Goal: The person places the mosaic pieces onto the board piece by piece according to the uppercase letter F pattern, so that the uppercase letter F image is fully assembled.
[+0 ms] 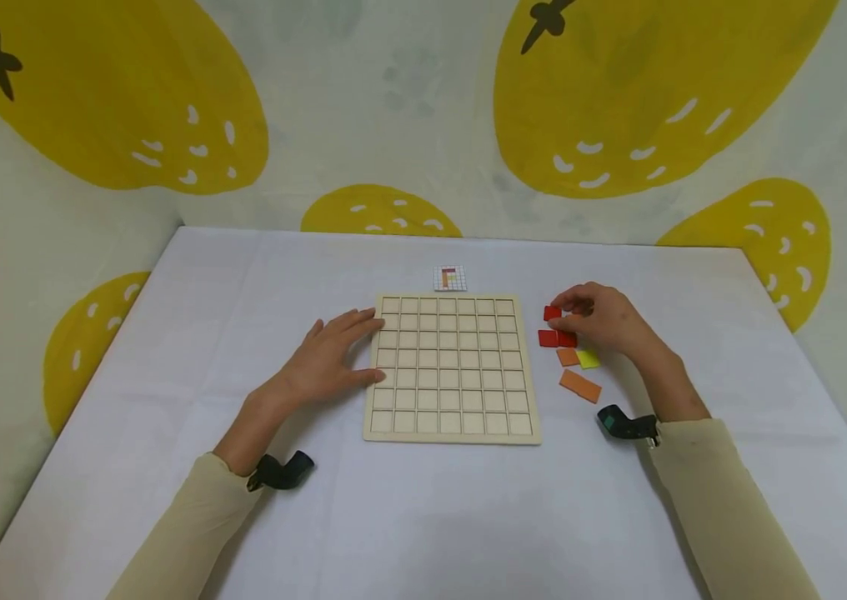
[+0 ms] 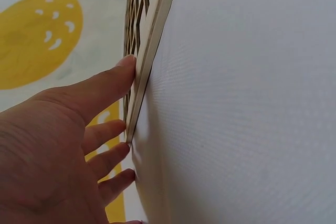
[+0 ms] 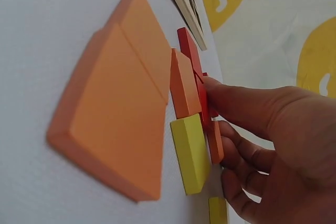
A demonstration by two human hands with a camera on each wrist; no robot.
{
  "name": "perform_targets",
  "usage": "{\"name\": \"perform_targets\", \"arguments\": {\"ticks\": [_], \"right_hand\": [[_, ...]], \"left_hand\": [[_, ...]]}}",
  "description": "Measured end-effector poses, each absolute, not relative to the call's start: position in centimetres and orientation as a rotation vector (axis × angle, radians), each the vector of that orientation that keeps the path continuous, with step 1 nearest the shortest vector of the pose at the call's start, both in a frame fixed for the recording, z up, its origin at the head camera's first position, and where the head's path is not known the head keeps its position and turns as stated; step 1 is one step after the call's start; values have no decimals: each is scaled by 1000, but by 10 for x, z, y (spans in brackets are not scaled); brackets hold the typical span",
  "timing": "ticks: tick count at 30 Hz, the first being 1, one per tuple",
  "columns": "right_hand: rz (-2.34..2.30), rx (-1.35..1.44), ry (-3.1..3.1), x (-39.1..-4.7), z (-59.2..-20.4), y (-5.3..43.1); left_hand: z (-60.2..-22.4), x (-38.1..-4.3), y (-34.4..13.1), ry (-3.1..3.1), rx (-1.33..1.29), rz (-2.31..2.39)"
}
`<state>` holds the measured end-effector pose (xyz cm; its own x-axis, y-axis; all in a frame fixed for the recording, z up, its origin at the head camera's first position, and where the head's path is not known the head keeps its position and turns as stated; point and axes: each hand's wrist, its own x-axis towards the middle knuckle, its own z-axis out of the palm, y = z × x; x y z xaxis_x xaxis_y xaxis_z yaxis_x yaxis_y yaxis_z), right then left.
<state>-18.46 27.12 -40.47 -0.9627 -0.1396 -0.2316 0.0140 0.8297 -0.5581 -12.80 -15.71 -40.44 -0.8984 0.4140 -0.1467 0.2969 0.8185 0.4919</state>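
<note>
My left hand rests at the left edge of a wooden grid board. Its thumb and fingertips touch the rim, fingers spread, as the left wrist view also shows. On the board's right, my right hand pinches a small red square tile between thumb and forefinger; the forefinger is hidden behind the thumb in the right wrist view. Two more red tiles lie just below it. Nearer me are an orange tile, a yellow tile and a pair of joined-up orange tiles.
A small pattern card with a coloured figure lies behind the board. Another orange tile and a yellow one sit by the right hand's curled fingers. White cloth covers the table, with a patterned curtain behind.
</note>
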Motion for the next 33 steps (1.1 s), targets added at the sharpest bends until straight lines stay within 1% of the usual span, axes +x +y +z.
{"name": "perform_targets", "arguments": {"ticks": [14, 33], "right_hand": [[-909, -53, 2755, -182, -405, 264], [-980, -204, 2788, -186, -394, 228]], "left_hand": [[-404, -129, -158, 2729, 618, 652], [-401, -127, -158, 2713, 618, 653]]}}
